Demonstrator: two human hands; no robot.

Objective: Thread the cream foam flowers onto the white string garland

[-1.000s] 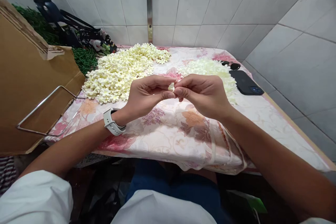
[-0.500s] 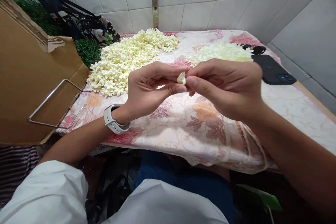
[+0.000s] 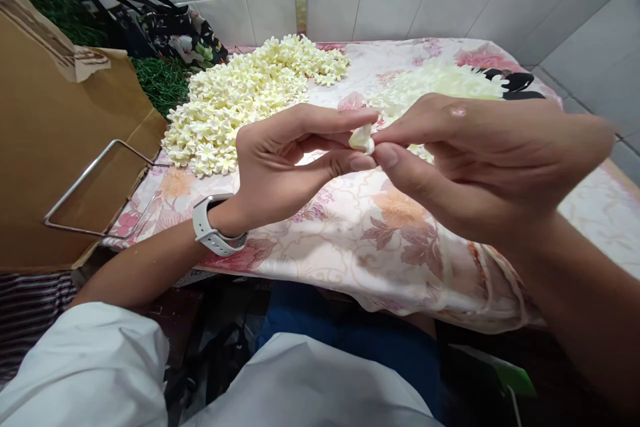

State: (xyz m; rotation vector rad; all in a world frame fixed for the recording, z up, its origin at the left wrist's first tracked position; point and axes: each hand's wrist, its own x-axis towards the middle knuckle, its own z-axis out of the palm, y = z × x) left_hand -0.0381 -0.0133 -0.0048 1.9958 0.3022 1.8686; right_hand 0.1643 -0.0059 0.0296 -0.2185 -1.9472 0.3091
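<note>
"What's changed, going from the left?"

"Very little at that end. The cardboard box (image 3: 60, 120) and the heap of yellowish flowers (image 3: 250, 97) next along look undisturbed. The left hand (image 3: 270, 163) keeps its pose: thumb and forefinger parted only by the small pale blossom (image 3: 360, 139) set between them, the other fingers curled behind."

"So the blossom hasn't been put down?"

"No, it's up in front of the cloth (image 3: 320, 253), where the two sets of fingertips meet. It sits a bit differently now — petal side up and leftward, a whiter edge low on the right."

"And the right hand (image 3: 490, 160)?"

"That's the real change. It has swung out and looms larger in view, yet its thumb and forefinger stay pinched nearly together at the blossom's right side. I can't tell how hard they press, or what its hidden fingers are doing."

"Anything beyond it?"

"The whiter petal pile (image 3: 430, 80) lies behind, partly covered. The phone was in plain sight a second ago; the hand now hides most of it."

"What does that mean for the work?"

"I'd judge it's the same fine step — a twist or a press on one piece, unfinished, since neither hand has let go."
</note>
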